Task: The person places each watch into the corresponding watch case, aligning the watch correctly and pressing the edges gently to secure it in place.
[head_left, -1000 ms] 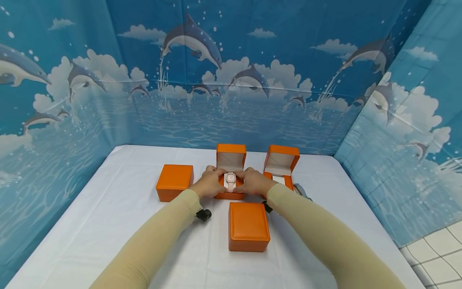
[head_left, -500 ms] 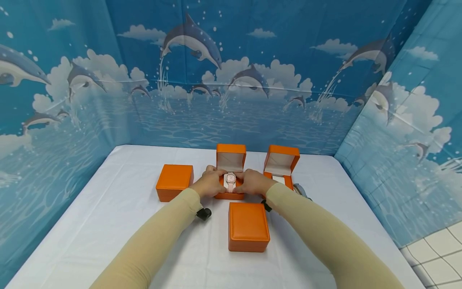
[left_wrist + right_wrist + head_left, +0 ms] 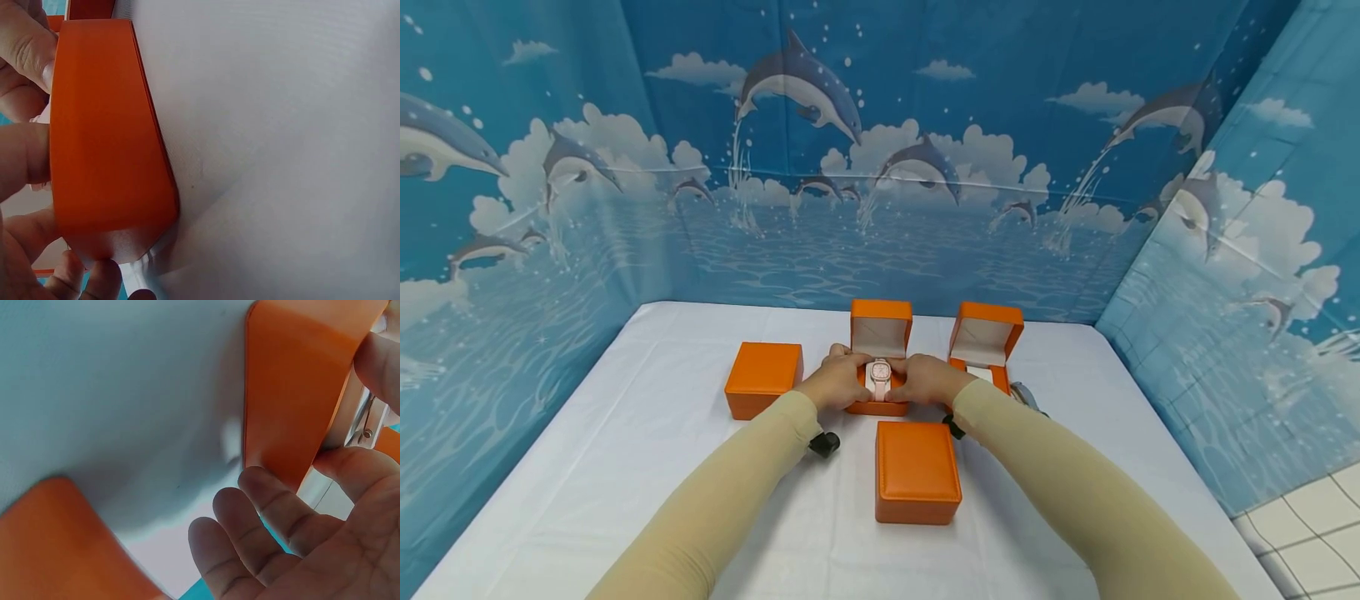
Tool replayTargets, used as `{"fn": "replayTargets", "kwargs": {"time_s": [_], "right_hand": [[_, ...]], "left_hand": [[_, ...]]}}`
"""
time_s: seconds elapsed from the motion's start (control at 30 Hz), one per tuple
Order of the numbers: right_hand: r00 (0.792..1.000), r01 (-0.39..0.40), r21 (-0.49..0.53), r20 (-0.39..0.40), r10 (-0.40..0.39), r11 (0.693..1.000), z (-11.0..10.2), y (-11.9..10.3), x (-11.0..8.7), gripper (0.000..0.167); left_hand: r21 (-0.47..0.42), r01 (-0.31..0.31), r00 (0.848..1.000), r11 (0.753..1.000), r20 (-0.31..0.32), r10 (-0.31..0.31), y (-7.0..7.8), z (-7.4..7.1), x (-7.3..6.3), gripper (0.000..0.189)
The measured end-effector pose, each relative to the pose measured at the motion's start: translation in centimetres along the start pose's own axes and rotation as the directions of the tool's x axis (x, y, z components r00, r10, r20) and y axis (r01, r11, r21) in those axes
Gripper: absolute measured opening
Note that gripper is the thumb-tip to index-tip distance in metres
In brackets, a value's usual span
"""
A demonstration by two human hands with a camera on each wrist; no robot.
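Note:
In the head view a pink watch (image 3: 881,372), wrapped round a white cushion, sits inside an orange watch box (image 3: 877,408) whose lid stands up behind it. From the left my left hand (image 3: 837,379) holds the watch cushion by its side, thumb in front and forefinger behind. Opposite, my right hand (image 3: 931,381) does the same. The left wrist view shows the box's outer wall (image 3: 109,137), with my left thumb over its rim and other fingers outside. In the right wrist view, my right fingers (image 3: 269,494) spread beside the box wall. The cushion's lower part is hidden.
A closed orange box (image 3: 917,462) stands in front, another closed box (image 3: 765,367) at left. To the right is an open box (image 3: 992,321) with a white cushion (image 3: 979,372). A metallic watch (image 3: 1024,397) lies beside it, partly behind my right sleeve. White cloth (image 3: 647,400) covers the table.

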State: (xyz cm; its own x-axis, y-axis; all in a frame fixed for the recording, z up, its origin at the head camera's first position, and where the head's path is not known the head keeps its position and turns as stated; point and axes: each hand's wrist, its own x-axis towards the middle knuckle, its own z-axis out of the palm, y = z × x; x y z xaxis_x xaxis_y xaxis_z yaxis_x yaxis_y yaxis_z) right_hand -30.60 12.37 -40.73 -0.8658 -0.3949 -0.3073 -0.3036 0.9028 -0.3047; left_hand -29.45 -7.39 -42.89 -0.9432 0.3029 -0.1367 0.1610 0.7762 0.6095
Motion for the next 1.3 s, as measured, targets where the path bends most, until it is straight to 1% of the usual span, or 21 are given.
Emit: {"fn": "replayTargets", "kwargs": {"time_s": [0.17,0.4,0.6,0.77,0.9,1.17,1.3], "right_hand": [[1.0,-0.019,0.003,0.014,0.019,1.0,0.04,0.11,0.01,0.077],[1.0,0.005,-0.013,0.017,-0.005,1.0,-0.08,0.03,0.08,0.077],[1.0,-0.001,-0.016,0.021,0.002,1.0,0.07,0.15,0.25,0.076],[0.999,-0.004,-0.012,0.032,0.004,1.0,-0.04,0.15,0.13,0.078],[0.999,-0.001,-0.035,0.037,0.002,0.999,-0.17,0.2,0.09,0.079],[0.998,0.042,-0.085,0.047,-0.038,0.995,-0.32,0.19,-0.23,0.08],[0.997,0.065,-0.098,0.037,-0.061,0.993,-0.39,0.26,-0.4,0.079]], "left_hand": [[0.001,0.006,1.0,1.0,0.009,-0.006,0.15,-0.01,-0.12,0.072],[0.007,0.016,1.0,1.0,-0.002,-0.016,0.42,-0.25,-0.22,0.072],[0.014,0.014,1.0,1.0,-0.004,-0.014,0.36,-0.07,-0.08,0.072],[0.022,0.015,1.0,1.0,-0.003,-0.015,0.46,-0.14,-0.32,0.072],[0.025,0.008,1.0,1.0,0.0,-0.009,0.51,-0.19,-0.33,0.072],[0.029,0.011,1.0,1.0,0.002,-0.011,0.51,-0.15,-0.3,0.072],[0.026,0.005,1.0,1.0,0.003,-0.005,0.57,-0.21,-0.33,0.072]]}}
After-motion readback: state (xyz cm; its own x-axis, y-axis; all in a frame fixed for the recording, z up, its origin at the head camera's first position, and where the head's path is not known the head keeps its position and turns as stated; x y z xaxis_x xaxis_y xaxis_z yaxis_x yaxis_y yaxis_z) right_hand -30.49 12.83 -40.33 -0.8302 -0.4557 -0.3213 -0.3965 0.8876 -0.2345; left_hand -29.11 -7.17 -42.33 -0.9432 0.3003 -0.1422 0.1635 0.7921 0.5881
